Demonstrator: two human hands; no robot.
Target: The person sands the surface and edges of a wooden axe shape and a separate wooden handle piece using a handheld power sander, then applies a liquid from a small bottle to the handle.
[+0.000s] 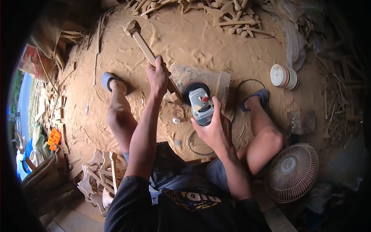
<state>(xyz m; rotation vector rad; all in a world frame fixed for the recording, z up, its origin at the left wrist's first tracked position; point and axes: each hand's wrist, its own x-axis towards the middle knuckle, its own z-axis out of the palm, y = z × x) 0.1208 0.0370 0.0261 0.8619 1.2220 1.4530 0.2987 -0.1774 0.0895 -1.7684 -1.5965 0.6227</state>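
My left hand (157, 75) is closed around the middle of a long wooden piece (143, 46). Its thicker, angular head points away to the far left, and its lower end comes down beside a dust-covered block (193, 73). In my right hand (215, 129) is a grey angle grinder (201, 103), gripped by its body with the thumb and fingers around it. The grinder's dark round disc (196, 88) sits just right of the wood's lower end; whether the two touch, I cannot tell. A dark cord (193, 145) curves round near the right hand.
Wood dust covers the ground (116, 46). Shaped wooden parts (232, 19) are heaped at the far side, with another pile (100, 174) at lower left. A white bucket (284, 76) stands at right, a round caged fan (293, 172) at lower right. My sandalled feet flank the block.
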